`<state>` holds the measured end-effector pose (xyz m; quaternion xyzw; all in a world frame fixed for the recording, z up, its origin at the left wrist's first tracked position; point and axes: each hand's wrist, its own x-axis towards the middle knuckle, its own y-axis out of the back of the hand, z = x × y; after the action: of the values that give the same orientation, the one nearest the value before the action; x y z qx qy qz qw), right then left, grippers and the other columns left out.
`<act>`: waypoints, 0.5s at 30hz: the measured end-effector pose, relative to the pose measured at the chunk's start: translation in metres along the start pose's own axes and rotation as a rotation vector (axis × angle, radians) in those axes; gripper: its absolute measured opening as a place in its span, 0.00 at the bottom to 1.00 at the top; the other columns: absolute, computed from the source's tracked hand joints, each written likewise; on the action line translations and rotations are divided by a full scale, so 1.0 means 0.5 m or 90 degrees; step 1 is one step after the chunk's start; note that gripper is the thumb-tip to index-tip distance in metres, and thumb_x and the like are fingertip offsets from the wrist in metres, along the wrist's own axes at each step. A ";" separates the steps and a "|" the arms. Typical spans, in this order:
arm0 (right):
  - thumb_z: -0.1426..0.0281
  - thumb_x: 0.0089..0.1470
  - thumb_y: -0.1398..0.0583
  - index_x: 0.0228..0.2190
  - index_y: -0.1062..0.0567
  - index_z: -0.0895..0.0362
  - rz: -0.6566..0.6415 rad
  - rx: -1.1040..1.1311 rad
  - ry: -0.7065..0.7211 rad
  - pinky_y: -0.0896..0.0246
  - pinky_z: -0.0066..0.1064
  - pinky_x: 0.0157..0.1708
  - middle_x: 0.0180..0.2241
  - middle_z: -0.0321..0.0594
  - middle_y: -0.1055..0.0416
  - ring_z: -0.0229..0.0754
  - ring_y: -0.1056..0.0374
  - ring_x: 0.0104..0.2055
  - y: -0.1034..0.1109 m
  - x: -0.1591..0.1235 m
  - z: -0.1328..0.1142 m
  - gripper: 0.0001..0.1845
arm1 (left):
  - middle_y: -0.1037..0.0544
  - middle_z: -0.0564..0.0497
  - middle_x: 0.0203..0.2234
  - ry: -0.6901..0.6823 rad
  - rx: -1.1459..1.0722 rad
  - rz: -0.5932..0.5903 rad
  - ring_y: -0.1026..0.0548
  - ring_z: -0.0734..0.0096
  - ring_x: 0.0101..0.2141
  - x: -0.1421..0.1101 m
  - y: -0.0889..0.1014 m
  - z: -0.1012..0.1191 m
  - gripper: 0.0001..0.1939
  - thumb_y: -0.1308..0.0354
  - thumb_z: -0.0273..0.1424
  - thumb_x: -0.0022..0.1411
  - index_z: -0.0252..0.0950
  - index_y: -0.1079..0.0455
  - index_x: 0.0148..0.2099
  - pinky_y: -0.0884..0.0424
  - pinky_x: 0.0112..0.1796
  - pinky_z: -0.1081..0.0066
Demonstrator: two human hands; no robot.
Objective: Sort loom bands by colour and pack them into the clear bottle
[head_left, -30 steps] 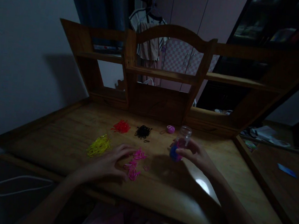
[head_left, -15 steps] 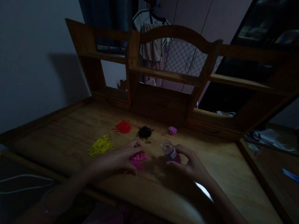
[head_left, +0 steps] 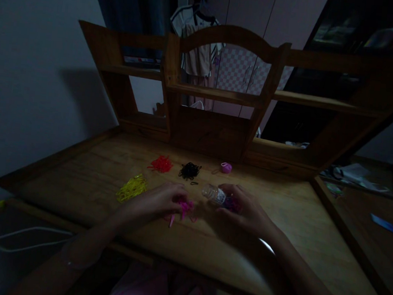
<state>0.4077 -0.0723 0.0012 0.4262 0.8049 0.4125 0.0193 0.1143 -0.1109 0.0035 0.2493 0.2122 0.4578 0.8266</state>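
My left hand (head_left: 169, 198) has its fingers closed on a bunch of pink rubber bands (head_left: 185, 207) just above the table, with a few pink strands hanging below. In my right hand (head_left: 242, 207) is a small clear bottle (head_left: 217, 195), tilted well over so that its open mouth points left towards the pink bunch. Dark and pinkish contents show inside it, partly covered by my fingers. Beyond my hands lie a red pile (head_left: 161, 163) and a black pile (head_left: 190, 170) of bands, with one loose black band (head_left: 194, 183). A yellow pile (head_left: 132, 188) lies left of my left hand.
A round purple lid-like piece (head_left: 226, 167) sits beyond the bottle, beside a thin loop (head_left: 216, 171). The wooden shelf unit (head_left: 211, 137) closes off the table's back. A white cable (head_left: 28, 231) hangs at the left edge. A blue card-like thing (head_left: 383, 223) lies far right.
My left fingers have closed on the pink bands and lifted some a little. The bottle has tipped further over, its mouth swinging left and down towards my left hand.
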 end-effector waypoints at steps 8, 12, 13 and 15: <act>0.66 0.54 0.35 0.52 0.26 0.48 -0.046 -0.050 0.058 0.38 0.46 0.48 0.46 0.45 0.28 0.52 0.35 0.49 -0.005 0.004 0.006 0.23 | 0.22 0.49 0.34 -0.043 0.070 0.056 0.25 0.66 0.37 0.003 0.003 -0.016 0.11 0.41 0.38 0.60 0.36 0.23 0.37 0.31 0.40 0.71; 0.64 0.53 0.34 0.52 0.26 0.48 -0.049 -0.017 0.061 0.37 0.46 0.48 0.45 0.45 0.28 0.51 0.35 0.49 -0.015 0.001 0.006 0.24 | 0.21 0.48 0.36 -0.020 0.014 0.127 0.24 0.66 0.38 0.003 -0.010 -0.023 0.10 0.39 0.36 0.58 0.35 0.23 0.37 0.30 0.40 0.70; 0.63 0.53 0.34 0.52 0.26 0.48 -0.045 -0.006 0.061 0.37 0.46 0.48 0.45 0.45 0.28 0.51 0.35 0.49 -0.018 0.000 0.004 0.24 | 0.21 0.48 0.35 -0.002 -0.013 0.149 0.24 0.66 0.37 0.003 -0.014 -0.023 0.09 0.38 0.35 0.57 0.35 0.23 0.37 0.29 0.40 0.70; 0.63 0.54 0.35 0.52 0.25 0.48 -0.033 0.017 0.059 0.37 0.46 0.49 0.45 0.45 0.28 0.51 0.35 0.49 -0.024 0.000 -0.001 0.23 | 0.21 0.48 0.34 0.038 -0.080 0.183 0.23 0.65 0.36 0.004 -0.022 -0.020 0.10 0.37 0.35 0.55 0.34 0.24 0.37 0.28 0.37 0.69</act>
<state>0.3996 -0.0763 -0.0069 0.3858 0.8212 0.4202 -0.0134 0.1166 -0.1121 -0.0110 0.2114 0.1695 0.5908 0.7599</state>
